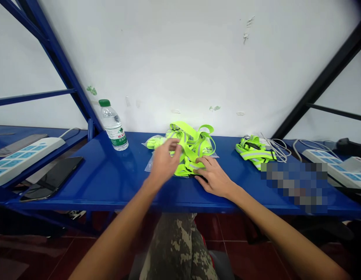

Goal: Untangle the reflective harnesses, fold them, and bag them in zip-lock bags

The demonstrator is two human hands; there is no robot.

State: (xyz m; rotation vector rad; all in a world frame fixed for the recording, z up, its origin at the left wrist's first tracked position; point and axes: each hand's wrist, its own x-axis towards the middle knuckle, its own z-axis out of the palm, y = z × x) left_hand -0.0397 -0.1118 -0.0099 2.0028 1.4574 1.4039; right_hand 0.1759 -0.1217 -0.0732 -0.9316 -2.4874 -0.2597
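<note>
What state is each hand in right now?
Left hand: half open over the yellow reflective vest, nothing visibly held.
Right hand: open, resting on the vest.

The left forearm (119,229) and right forearm (273,221) reach in from the bottom corners of the frame; the left hand (164,161) blurs at centre, while the right hand (214,175) lies palm-down, fingers spread.
</note>
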